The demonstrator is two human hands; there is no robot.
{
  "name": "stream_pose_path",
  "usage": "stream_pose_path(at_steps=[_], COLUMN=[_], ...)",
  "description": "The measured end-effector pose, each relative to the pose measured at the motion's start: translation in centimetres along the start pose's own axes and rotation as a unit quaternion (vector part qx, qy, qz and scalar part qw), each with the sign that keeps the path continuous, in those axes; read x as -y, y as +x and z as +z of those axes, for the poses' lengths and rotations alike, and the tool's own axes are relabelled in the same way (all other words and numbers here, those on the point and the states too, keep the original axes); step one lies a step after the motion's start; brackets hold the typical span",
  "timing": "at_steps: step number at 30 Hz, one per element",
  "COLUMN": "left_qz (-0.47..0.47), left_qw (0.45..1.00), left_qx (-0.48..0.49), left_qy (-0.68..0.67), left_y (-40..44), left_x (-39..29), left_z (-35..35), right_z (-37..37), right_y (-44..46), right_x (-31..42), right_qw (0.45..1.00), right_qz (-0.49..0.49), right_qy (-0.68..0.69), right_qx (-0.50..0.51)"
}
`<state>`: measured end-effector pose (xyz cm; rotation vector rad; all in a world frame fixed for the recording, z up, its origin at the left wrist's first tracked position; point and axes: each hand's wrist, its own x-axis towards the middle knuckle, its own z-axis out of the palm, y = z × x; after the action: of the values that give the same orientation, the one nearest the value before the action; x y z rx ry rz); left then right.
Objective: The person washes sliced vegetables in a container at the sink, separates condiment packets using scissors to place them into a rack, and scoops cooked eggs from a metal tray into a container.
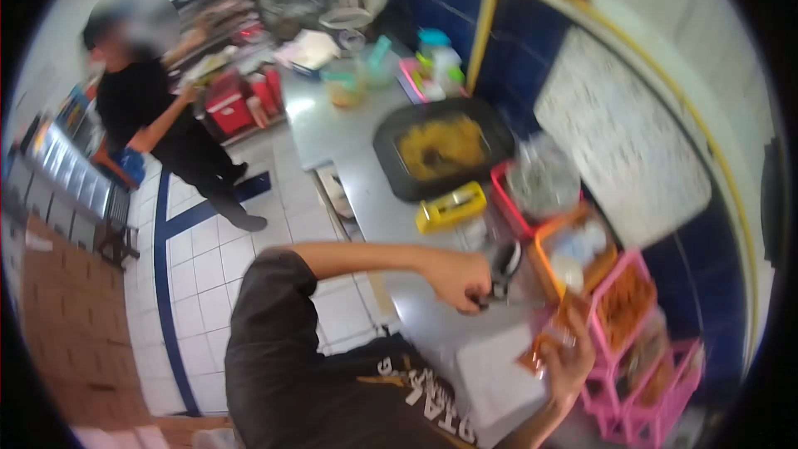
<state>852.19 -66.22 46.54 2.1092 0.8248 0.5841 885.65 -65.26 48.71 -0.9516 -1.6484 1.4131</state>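
Observation:
My left hand [462,279] reaches across the counter, its fingers closed around a dark object [504,269] with a shiny rounded part. Blur hides what kind of object it is. Lower right, my right hand [572,359] grips a small clear plastic bag [544,341] with orange-red contents. White sheets [499,370] lie on the counter between that hand and my body. Close to the right hand stands a pink basket [611,328] filled with orange-brown pieces. A yellow tape dispenser [451,206] sits just beyond my left hand.
A black tray [386,154] of yellow food stands farther along the metal counter [366,191]. Red [509,199] and orange [544,270] baskets line the wall beside a second pink basket [657,416]. Across the tiled floor, another person [137,100] stands by a red box [229,104].

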Motion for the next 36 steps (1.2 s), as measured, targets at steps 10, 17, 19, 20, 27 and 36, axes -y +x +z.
stream_pose_path(at_steps=[10, 17, 19, 20, 27, 36], left_qz=[-0.065, -0.063, -0.054, -0.044, -0.050, -0.036], left_qw=[0.974, 0.958, 0.959, 0.961, 0.946, 0.948], left_qx=[0.206, 0.273, 0.272, 0.268, 0.307, 0.306], left_qy=[0.063, 0.062, 0.058, 0.055, 0.094, 0.075], left_y=[5.7, 8.7, 9.2, 9.5, 11.0, 10.9], left_x=[-4.9, -4.5, -4.1, -4.1, -5.6, -4.8], left_z=[-2.9, -2.5, -2.1, -1.8, -1.9, -1.5], right_z=[-1.2, -2.1, -2.2, -2.2, -1.8, -1.9], right_y=[-0.9, -1.9, -2.2, -2.3, -2.4, -2.6], right_x=[2.0, 1.6, 1.3, 1.4, 1.6, 1.4], right_qw=[0.997, 0.998, 0.997, 0.997, 0.992, 0.993], right_qz=[-0.060, -0.055, -0.049, -0.048, -0.062, -0.057], right_qy=[-0.030, -0.024, -0.046, -0.043, -0.100, -0.101], right_qx=[0.044, 0.034, 0.039, 0.039, 0.037, 0.030])
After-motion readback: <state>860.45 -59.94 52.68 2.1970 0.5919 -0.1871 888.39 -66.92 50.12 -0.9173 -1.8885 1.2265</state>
